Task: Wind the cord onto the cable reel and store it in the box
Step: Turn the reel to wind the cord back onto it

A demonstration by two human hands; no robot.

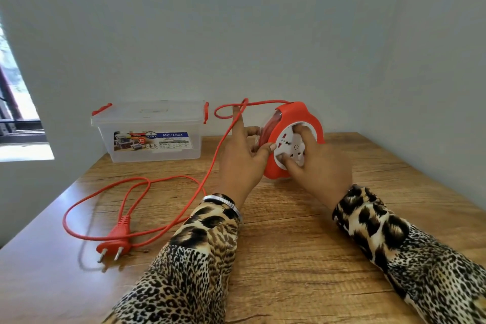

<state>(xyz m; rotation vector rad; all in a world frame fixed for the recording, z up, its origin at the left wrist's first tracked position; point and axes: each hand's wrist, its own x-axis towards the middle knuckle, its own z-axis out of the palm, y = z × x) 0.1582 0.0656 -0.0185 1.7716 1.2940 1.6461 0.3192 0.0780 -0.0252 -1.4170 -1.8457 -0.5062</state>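
Winding is in hand: left hand (243, 158) grips the reel (292, 139) rim; right hand (318, 163) pinches its white hub; next, turning in the loose cord (147, 205).

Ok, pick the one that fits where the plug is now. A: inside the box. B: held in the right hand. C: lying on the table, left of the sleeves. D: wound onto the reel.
C: the plug lies on the table with loose cord looped round it, while both hands are up at the reel and the box stands closed.
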